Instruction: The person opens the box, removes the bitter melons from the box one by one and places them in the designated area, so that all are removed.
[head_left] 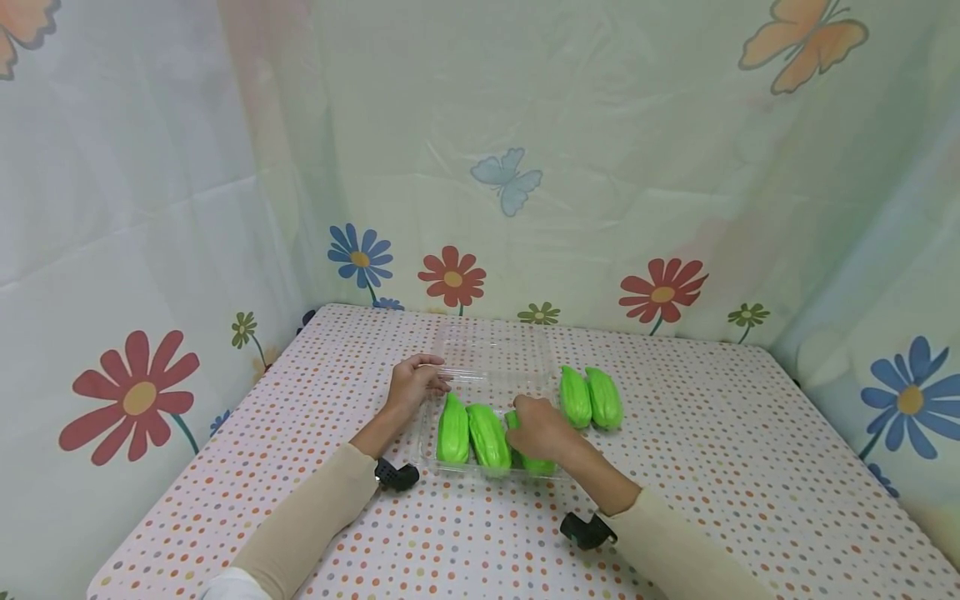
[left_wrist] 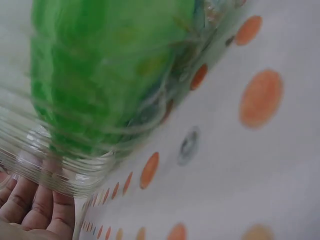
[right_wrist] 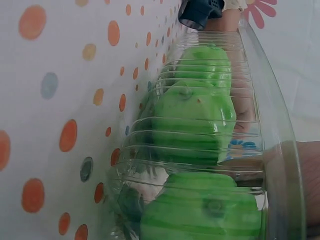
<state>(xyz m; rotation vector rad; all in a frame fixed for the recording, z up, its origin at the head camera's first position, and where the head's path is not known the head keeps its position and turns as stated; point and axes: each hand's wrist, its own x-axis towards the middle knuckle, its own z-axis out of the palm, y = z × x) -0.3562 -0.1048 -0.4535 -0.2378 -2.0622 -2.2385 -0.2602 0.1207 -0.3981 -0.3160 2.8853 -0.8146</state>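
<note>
A clear plastic clamshell box lies with its lid folded back. Inside it are three plump green gourds with lengthwise ridges: a left one, a middle one and a right one. My right hand bends over the right gourd and grips it from above, hiding much of it. At the box's back left corner, my left hand touches the plastic with relaxed fingers. Its fingers show against the ribbed wall in the left wrist view.
Two more green gourds, one and another, lie side by side on the table right of the box. The dotted tablecloth reaches to printed curtains behind and at both sides.
</note>
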